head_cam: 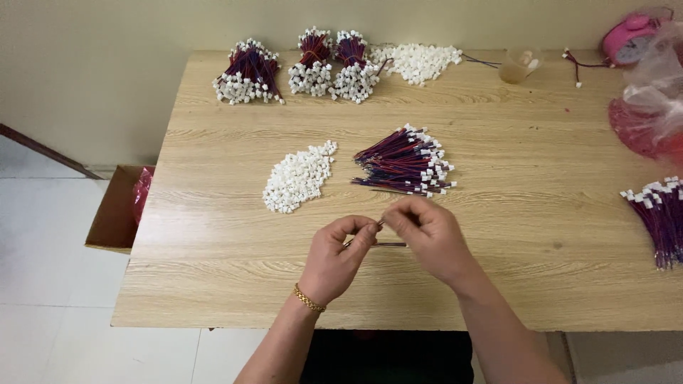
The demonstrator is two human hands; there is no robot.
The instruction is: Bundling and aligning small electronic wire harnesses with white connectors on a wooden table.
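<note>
Hands are meeting just above the wooden table [498, 213], near its front edge. The left hand [340, 256], wearing a gold bracelet [309, 299], is pinching one end of a thin red-and-dark wire lead [390, 244] between thumb and forefinger; the right hand [427, 238] is pinching at the same spot from the other side, fingertips almost touching the left's. Whether a small connector is sitting between the fingertips is too small to tell. The lead is lying roughly left to right, its free end poking out under the right hand.

Straight ahead of the hands, a fanned pile of wire leads with white connectors [405, 162] is lying with its long axis running left to right, connector ends pointing right; the right hand is sitting nearer to it. Just beside that pile, ahead and to the left, a heap of loose white connector housings [299, 178] is lying nearer the left hand. Tied bundles of finished leads [306, 64] are standing well apart at the far edge.
</note>
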